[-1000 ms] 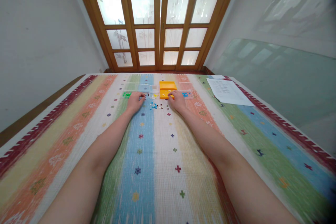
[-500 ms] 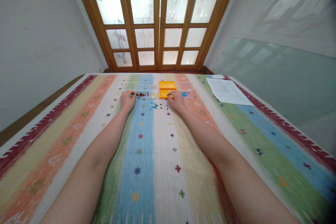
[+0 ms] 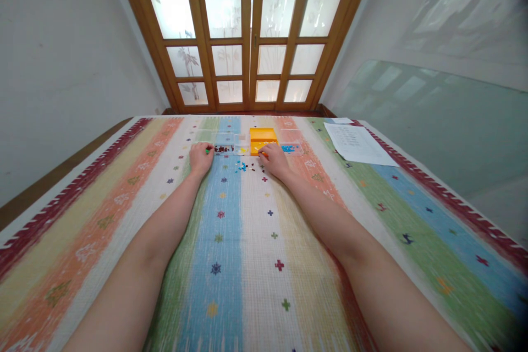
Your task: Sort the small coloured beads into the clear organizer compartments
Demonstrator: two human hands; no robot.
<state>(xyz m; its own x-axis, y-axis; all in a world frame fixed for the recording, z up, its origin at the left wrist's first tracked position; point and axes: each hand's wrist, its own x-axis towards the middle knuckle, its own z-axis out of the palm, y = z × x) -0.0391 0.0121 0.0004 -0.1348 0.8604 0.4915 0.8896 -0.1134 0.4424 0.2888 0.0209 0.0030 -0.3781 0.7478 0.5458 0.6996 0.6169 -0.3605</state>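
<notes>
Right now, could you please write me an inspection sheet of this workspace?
Surface: striped cloth, lying flat.
Work items: orange tray; clear boxes with dark red pieces and blue pieces; loose pieces on the cloth.
Clutter: printed sheet at far right.
Hands: left hand by the dark red pieces; right hand at the tray's front edge; grips too small to tell.
Cables: nothing seen.
Surroundings: glazed wooden doors, plain walls.

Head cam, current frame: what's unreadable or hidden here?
All in the head view:
- Left hand: fingers curl away from the camera; the hand's back hides any grasp.
- Right hand: covers the near edge of the orange tray; grasp unseen.
- Loose pieces on the cloth: too small for shape.
- Paper sheet: print too small to read.
</notes>
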